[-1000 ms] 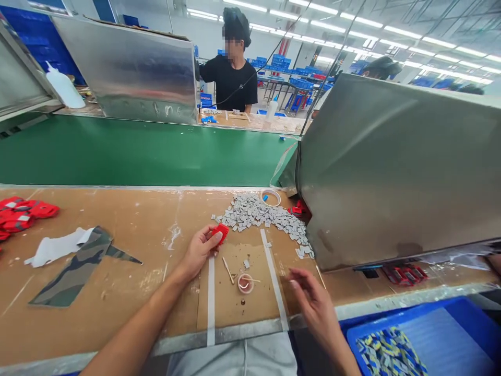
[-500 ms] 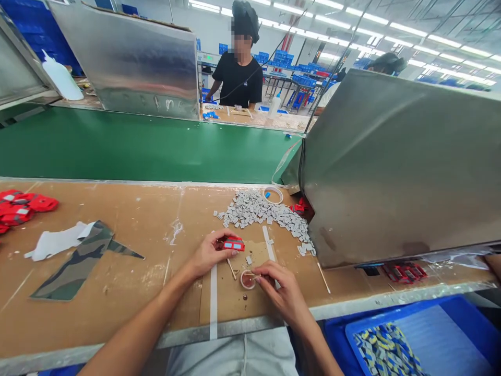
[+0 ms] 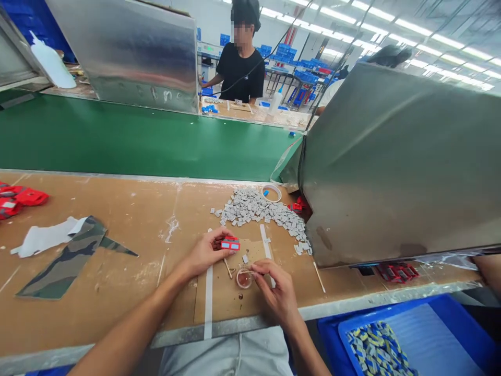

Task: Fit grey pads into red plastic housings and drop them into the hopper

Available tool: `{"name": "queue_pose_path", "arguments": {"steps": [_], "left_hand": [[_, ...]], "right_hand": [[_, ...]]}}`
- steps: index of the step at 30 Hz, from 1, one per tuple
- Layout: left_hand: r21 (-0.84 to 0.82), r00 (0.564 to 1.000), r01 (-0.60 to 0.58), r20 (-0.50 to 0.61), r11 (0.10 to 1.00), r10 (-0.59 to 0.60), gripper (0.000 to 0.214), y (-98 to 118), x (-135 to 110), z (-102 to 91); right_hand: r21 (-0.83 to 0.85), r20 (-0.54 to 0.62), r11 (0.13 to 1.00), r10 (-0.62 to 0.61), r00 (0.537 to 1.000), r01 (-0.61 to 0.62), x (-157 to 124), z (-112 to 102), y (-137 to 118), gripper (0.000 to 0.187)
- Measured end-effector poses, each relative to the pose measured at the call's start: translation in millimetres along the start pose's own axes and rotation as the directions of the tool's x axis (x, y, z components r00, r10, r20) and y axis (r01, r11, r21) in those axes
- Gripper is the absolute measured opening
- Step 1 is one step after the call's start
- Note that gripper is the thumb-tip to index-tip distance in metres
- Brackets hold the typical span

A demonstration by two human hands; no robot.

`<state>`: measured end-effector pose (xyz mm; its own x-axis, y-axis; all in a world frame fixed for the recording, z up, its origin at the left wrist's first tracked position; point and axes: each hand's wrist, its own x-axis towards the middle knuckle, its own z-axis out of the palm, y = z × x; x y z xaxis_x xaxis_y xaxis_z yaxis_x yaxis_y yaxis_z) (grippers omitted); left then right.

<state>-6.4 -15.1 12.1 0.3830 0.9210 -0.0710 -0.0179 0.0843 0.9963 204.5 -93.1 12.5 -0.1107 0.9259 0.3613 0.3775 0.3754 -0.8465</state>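
Note:
Between the thumb and fingers of my left hand (image 3: pixel 209 250) is a small red plastic piece (image 3: pixel 230 244) with two pale blue rectangles on its near face. My right hand (image 3: pixel 274 284) pinches a thin swab-like stick (image 3: pixel 249 271) over a small round dish (image 3: pixel 244 279) of reddish-brown liquid; whether its tip touches the liquid I cannot tell. A loose grey tile (image 3: pixel 245 258) lies just behind the dish. To the dish's left a cotton swab (image 3: pixel 228 268) rests on the cardboard mat (image 3: pixel 219 303), and a dark drop (image 3: pixel 240 296) sits in front of it.
Many grey tiles (image 3: pixel 254 206) are heaped behind my hands beside a tape roll (image 3: pixel 271 193). A metal panel (image 3: pixel 391 172) bounds the right. Red pieces (image 3: pixel 27 196) and camouflage cloth (image 3: pixel 66 261) lie left. A green belt (image 3: pixel 136 143) runs behind; a co-worker (image 3: pixel 242 68) stands beyond it.
The whole view has shifted slightly, moving the bench items a little left in the picture. My left hand keeps the red piece, now turned slightly; my right hand stays at the dish with the stick.

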Motion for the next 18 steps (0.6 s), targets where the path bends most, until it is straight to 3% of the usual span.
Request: {"name": "queue_pose_path", "arguments": {"steps": [7, 12, 18], "left_hand": [[0.108, 1.000, 0.008, 0.001, 0.994, -0.008, 0.029, -1, 3, -5.6], [0.123, 0.999, 0.038, 0.010, 0.992, -0.040, 0.036, 1, 2, -5.0], [0.193, 0.999, 0.050, 0.010, 0.980, -0.053, 0.039, 3, 1, -4.4]], "right_hand": [[0.087, -0.086, 0.987, 0.140, 0.986, -0.132, -5, 9, 5, 0.019], [0.313, -0.137, 0.904, 0.346, 0.928, -0.291, -12, 10, 21, 0.034], [0.431, -0.066, 0.815, 0.457, 0.887, -0.387, -14, 10, 25, 0.039]]}}
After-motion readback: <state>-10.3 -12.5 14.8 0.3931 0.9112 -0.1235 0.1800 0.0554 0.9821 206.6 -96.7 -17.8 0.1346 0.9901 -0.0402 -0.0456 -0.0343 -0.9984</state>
